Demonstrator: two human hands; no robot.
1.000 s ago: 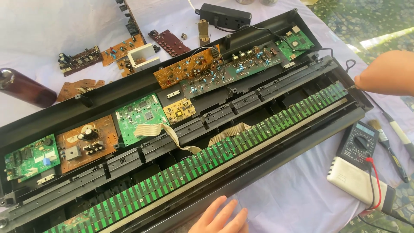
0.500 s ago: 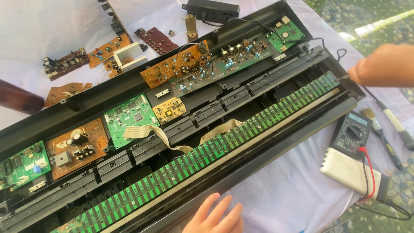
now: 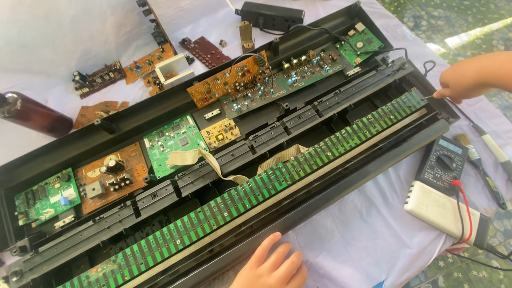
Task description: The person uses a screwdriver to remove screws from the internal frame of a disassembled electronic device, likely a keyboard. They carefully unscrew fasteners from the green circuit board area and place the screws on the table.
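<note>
Exposing green boards, opened keyboard case [image 3: 320, 200]

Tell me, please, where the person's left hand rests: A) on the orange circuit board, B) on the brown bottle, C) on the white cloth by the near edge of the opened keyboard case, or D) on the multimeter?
C: the left hand lies flat on the white cloth beside the keyboard case, apart from the multimeter.
</note>
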